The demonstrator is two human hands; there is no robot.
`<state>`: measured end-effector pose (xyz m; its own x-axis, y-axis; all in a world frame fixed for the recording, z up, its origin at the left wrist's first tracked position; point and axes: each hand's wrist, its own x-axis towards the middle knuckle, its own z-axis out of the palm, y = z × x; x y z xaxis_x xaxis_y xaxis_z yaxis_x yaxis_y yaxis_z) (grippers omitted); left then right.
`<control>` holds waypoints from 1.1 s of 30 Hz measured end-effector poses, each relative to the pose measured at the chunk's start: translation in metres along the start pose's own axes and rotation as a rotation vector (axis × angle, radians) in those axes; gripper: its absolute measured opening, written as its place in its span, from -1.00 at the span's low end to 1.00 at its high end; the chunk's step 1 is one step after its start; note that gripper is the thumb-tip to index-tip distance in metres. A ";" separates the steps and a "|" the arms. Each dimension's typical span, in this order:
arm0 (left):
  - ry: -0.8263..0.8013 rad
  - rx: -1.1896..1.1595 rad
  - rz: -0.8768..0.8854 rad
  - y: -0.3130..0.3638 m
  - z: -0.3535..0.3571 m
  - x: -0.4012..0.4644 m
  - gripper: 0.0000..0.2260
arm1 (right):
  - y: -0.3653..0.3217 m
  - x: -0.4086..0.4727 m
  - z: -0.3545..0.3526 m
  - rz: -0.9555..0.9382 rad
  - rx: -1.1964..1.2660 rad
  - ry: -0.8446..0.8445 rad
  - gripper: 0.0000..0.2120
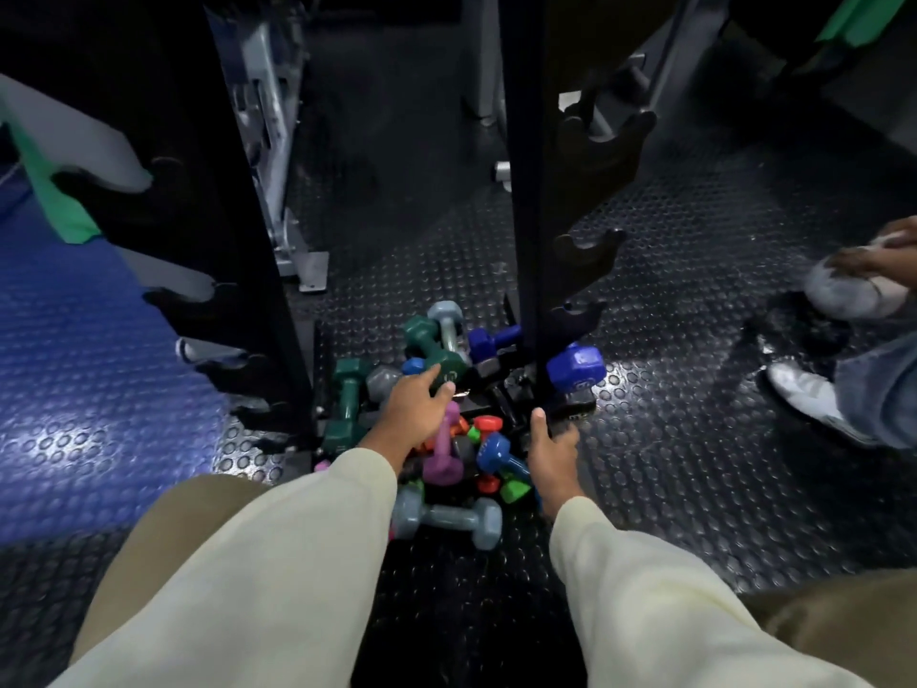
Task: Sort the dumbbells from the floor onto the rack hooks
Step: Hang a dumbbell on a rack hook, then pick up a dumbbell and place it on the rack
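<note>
Low over the heap of dumbbells, the left hand reaches forward from a cream sleeve, palm down, its fingers curling onto the end of a dark green dumbbell that lies tilted on top of the pile; the thumb sits against the head's near face, so the hand grips that end. Just right of it, the right hand stretches out from its own cream sleeve with the thumb raised and the fingers loosely spread, holding nothing; whether its fingertips touch the black dumbbell beneath them cannot be told. Between the two wrists lie a purple dumbbell, a small blue one, and red and bright green ones, with a grey-blue dumbbell nearest the person. Beyond the left hand are a second dark green dumbbell, a pale grey one and a large blue dumbbell beside the right upright. All rest on the studded rubber floor between the two black rack uprights, whose hooks show no dumbbells. At the far right stands another person's white shoe.
</note>
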<state>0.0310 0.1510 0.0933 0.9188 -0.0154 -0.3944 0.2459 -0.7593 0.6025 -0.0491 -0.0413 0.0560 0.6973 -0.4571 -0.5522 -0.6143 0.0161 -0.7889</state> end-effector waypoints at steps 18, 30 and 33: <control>0.128 -0.149 -0.109 -0.068 -0.012 0.036 -0.53 | -0.026 0.041 0.121 0.003 -0.025 -0.240 0.03; 0.146 -0.186 -0.128 -0.092 -0.006 0.096 -0.53 | -0.044 0.116 0.182 0.090 -0.117 -0.269 0.02; 0.146 -0.208 -0.163 -0.102 -0.001 0.103 -0.53 | -0.046 0.121 0.187 0.069 -0.193 -0.252 -0.12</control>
<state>0.1012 0.2275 -0.0082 0.8928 0.2010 -0.4031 0.4383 -0.5939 0.6747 0.1332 0.0691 -0.0251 0.7065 -0.2254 -0.6709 -0.7050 -0.1408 -0.6951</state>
